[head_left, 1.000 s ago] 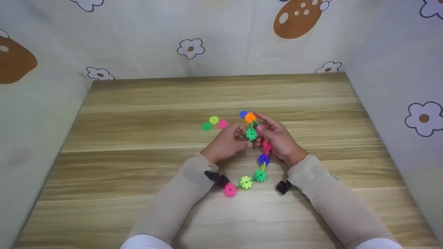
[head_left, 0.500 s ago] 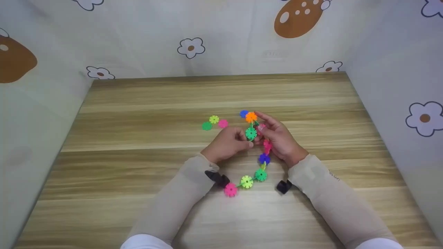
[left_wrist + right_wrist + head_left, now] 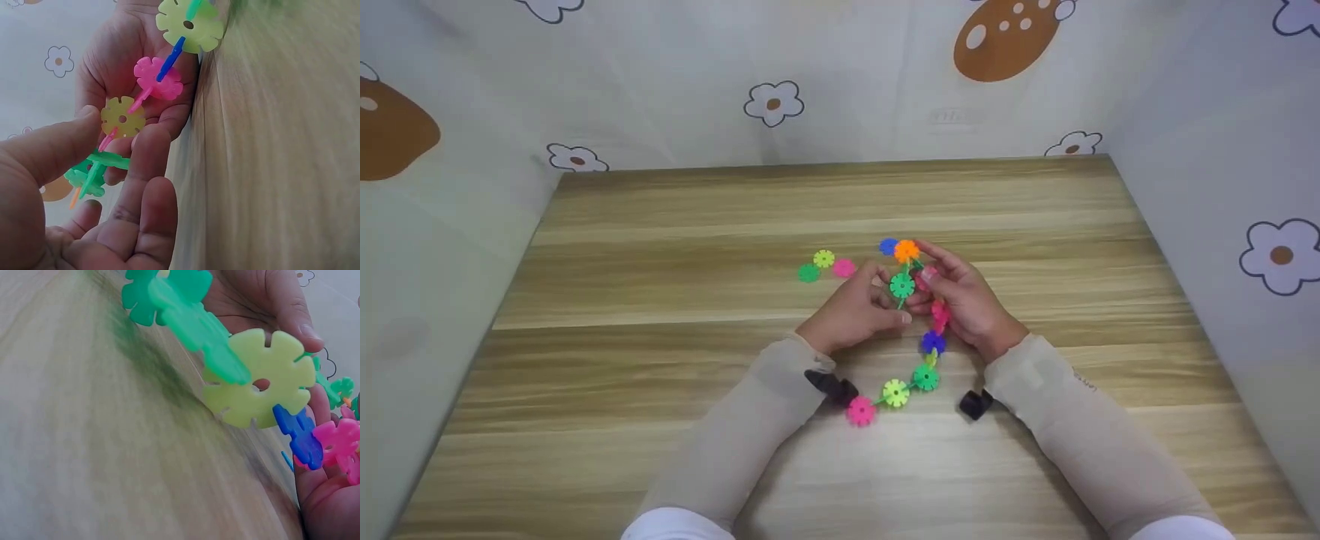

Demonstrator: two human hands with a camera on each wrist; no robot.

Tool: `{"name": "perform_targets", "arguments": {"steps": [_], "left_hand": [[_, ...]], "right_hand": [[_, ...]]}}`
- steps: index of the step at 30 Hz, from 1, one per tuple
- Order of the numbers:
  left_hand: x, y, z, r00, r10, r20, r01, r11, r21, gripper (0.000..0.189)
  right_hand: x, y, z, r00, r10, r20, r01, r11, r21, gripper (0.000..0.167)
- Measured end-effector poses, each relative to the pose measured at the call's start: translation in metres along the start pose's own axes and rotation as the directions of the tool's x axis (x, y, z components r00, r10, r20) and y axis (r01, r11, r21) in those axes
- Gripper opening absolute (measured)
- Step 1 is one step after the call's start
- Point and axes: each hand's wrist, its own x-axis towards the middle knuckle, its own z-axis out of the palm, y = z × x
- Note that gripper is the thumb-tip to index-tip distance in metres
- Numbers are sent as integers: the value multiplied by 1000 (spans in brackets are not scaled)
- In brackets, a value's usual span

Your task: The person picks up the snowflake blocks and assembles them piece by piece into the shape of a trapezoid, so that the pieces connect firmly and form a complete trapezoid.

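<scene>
A chain of notched plastic snowflake discs, in green, yellow, pink, blue and orange, hangs between the hands; its lower end, with a pink disc (image 3: 861, 411), trails toward the left wrist. My right hand (image 3: 976, 311) pinches the chain by a pink disc under its thumb. Beside the chain's green disc (image 3: 901, 286), my left hand (image 3: 851, 311) holds its thumb and fingers apart. In the left wrist view a yellow disc (image 3: 121, 117) and green discs (image 3: 87, 179) show beyond the left thumb. A large yellow disc (image 3: 261, 382) fills the middle of the right wrist view.
Loose discs lie on the wooden table (image 3: 660, 300) beyond the hands: a yellow one (image 3: 824, 259), a green one (image 3: 808, 273) and a pink one (image 3: 844, 268). A blue disc (image 3: 888, 247) shows behind the orange one. Patterned cloth walls (image 3: 660, 90) enclose the table.
The left fingers have parted from the pinch they made at the green disc half a second ago. That disc has shifted slightly up and left, while the right hand keeps its hold.
</scene>
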Motion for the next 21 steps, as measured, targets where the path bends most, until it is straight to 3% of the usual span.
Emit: {"name": "perform_targets", "arguments": {"steps": [21], "left_hand": [[2,-3,2,999,43,1,-43,999,-18,52]], "right_hand": [[-1,0,0,1000,-6,24,6,1000,7,57]]}}
